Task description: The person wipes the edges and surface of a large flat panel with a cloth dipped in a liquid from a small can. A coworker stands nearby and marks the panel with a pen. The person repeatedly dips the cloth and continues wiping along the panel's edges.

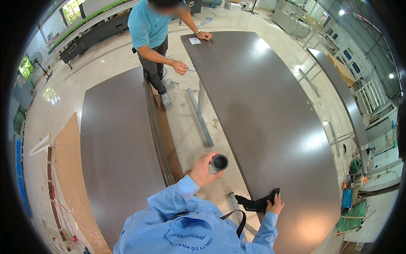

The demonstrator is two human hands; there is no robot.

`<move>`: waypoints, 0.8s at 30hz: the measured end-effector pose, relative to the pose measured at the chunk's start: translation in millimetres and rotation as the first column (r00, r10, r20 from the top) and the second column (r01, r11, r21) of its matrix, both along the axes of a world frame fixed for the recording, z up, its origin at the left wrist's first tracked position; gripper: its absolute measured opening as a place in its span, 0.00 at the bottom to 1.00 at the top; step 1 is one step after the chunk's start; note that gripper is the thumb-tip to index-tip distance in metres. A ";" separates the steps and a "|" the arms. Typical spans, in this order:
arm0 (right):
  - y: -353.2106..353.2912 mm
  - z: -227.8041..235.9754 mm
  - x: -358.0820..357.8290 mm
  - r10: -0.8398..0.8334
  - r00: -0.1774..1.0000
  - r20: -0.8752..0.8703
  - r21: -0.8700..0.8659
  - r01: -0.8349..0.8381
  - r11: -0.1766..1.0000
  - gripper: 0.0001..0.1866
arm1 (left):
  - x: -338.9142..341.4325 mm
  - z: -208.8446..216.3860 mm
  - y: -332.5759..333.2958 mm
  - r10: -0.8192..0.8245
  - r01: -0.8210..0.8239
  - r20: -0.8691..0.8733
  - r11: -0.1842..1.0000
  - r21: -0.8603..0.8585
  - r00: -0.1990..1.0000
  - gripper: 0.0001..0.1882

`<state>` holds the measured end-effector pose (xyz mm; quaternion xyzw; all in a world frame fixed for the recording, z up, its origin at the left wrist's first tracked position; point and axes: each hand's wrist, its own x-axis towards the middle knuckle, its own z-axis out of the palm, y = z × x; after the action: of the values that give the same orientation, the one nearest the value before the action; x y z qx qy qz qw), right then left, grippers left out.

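Observation:
My left hand [203, 172] is closed round a small dark grey cup [220, 163], held over the gap between two large brown panels. The cup's open mouth faces up, and its inside looks dark. On the near part of the right-hand brown panel [258, 114], my right hand [275, 205] grips a black cloth [256, 204]. One end of the cloth hangs past the panel's left edge. A small white label [195, 41] lies at this panel's far left corner.
A co-worker in a blue shirt [146, 29] stands at the panel's far left, one hand on it. More brown panels [118, 135] are stacked to my left, beside a tan board [69, 156]. Metal trestle legs [201, 118] stand in the gap. Another panel [342, 95] is far right.

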<state>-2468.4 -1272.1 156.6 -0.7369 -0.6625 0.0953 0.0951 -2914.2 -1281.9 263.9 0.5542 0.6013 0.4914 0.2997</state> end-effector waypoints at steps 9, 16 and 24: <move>2.2 1.8 -3.0 -0.049 0.999 0.004 -0.013 0.049 0.999 0.33 | 1.1 3.3 -0.2 0.019 -0.019 0.026 1.000 -0.023 0.999 0.32; 2.9 -5.7 0.7 -0.062 0.998 0.029 0.002 0.062 0.998 0.33 | -0.4 1.3 -5.1 0.028 -0.027 0.025 0.999 -0.037 0.999 0.33; 4.1 -6.4 -0.7 -0.097 0.995 0.001 -0.024 0.097 0.995 0.33 | -1.6 5.1 -8.2 0.019 -0.018 0.011 0.998 -0.052 1.000 0.32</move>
<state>-2469.1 -1268.0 150.1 -0.7692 -0.6248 0.0984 0.0906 -2915.8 -1290.1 269.0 0.5379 0.6173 0.4814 0.3129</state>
